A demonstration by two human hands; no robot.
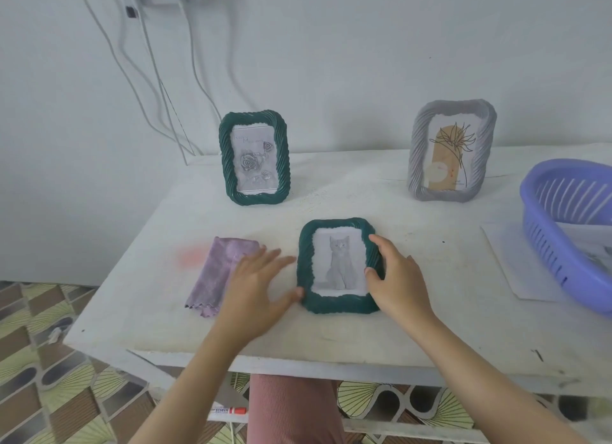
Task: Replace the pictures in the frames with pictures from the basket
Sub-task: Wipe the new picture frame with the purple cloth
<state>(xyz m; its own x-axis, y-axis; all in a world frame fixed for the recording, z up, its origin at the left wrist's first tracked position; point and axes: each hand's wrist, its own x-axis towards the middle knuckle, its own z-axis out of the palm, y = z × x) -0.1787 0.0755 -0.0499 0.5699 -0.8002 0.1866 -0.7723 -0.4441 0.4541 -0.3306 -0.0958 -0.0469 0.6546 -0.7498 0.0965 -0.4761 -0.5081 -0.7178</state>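
1. Dark green ribbed picture frame (337,304) with grey cat picture (339,265) lies flat, mid white table (430,327).
2. Right hand (395,278) grips frame's right edge, thumb seemingly on the picture.
3. Left hand (255,278) fingers spread, thumb touching frame's lower-left corner.
4. Purple slatted plastic basket (546,245) at table's right.

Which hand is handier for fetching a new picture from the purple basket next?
Probably the right hand: the basket sits on its side. It grips the right edge of the cat frame, so must let go first. The left hand, open at the frame's left edge, is farther off.
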